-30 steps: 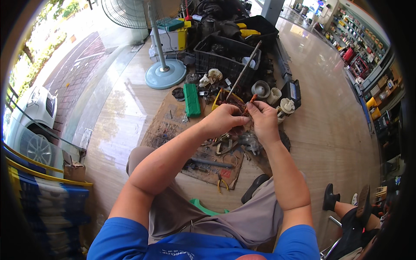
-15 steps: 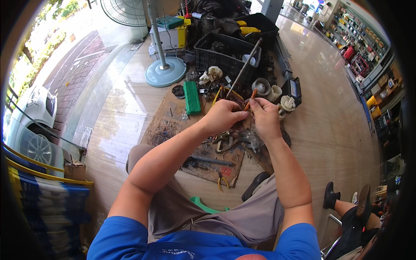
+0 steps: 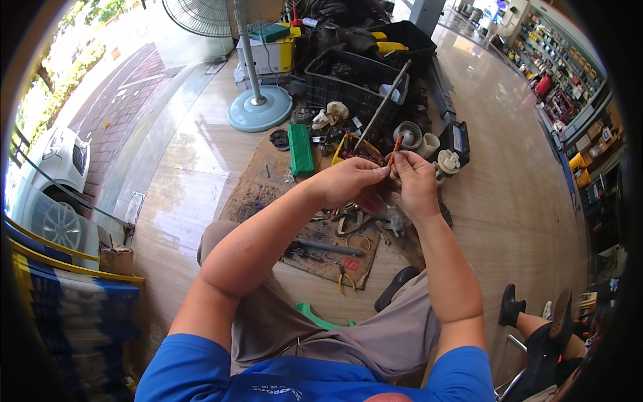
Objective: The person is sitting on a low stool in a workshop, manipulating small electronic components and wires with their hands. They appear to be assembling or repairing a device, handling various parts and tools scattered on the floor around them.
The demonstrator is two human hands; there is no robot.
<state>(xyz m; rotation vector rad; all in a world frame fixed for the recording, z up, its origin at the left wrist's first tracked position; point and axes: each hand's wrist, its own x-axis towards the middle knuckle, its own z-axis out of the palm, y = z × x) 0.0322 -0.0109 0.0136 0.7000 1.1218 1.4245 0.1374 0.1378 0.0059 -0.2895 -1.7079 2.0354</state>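
Both hands meet above a cardboard mat [image 3: 268, 181] strewn with tools. The left hand [image 3: 349, 182] and right hand [image 3: 415, 182] pinch a thin orange-brown rod [image 3: 395, 149] between closed fingertips; it appears to tilt up toward the far crate [image 3: 348, 84].

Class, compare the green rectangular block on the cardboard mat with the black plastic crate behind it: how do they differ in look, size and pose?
The green block is bright green and solid-looking; the black crate is dark with slotted walls. The block is much smaller than the crate. The block lies flat and carries nothing; the crate stands open-topped with parts inside and a long thin bar leaning on its rim. Both are rectangular and sit low on the floor area.
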